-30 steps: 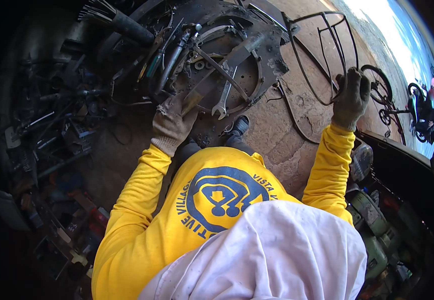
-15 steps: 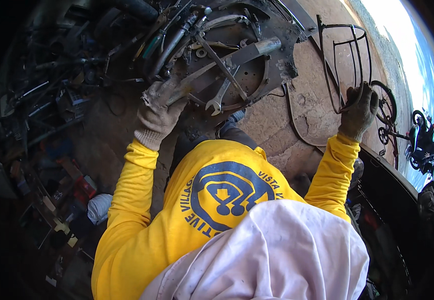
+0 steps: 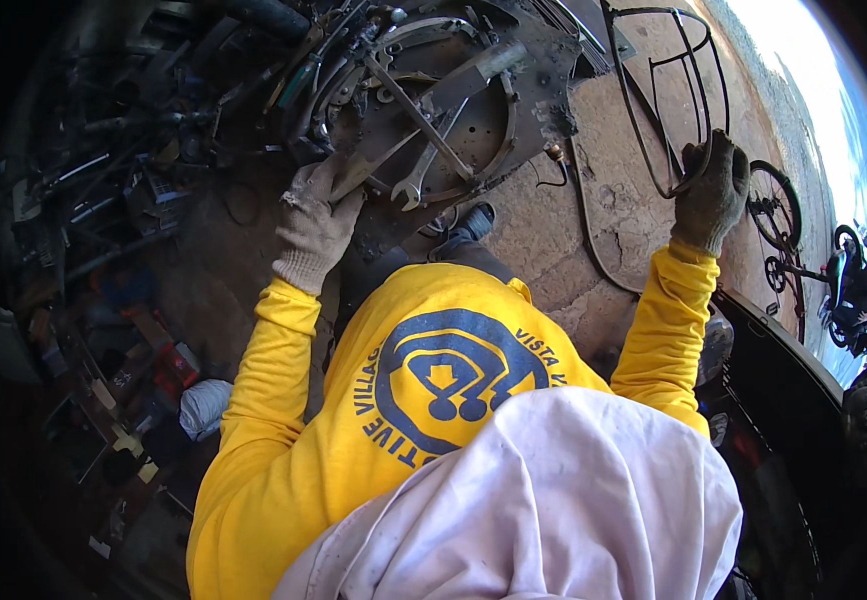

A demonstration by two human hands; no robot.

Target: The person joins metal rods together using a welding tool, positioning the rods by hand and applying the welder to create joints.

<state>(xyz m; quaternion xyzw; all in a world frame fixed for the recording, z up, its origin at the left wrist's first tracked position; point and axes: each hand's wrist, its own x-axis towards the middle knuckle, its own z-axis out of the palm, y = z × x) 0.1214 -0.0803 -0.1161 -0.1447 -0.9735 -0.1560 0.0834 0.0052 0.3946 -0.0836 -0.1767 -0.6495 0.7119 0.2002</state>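
Observation:
My left hand (image 3: 318,222), in a worn grey work glove, is closed round the wooden handle of a hammer (image 3: 462,84). The hammer's thick metal head is over a cluttered dark metal workbench (image 3: 539,85). An open-ended spanner (image 3: 424,170) lies on the bench beside a curved metal ring (image 3: 507,135) with a crossbar. My right hand (image 3: 712,195), also gloved, grips the near end of a frame of bent dark metal rod (image 3: 691,75). The frame stands up off to the right of the bench, with rounded loops and cross rods.
Scrap metal and tools (image 3: 134,195) pile up in shadow on the left. A hose (image 3: 584,225) runs over the cracked floor (image 3: 614,165). A bicycle wheel (image 3: 776,205) and a motorcycle (image 3: 851,295) stand at the right. A sandalled foot (image 3: 476,222) shows below the bench.
The view has shifted slightly. My right hand and the rod frame have moved a little farther away. My left hand still grips the hammer, whose head has shifted up and left in view.

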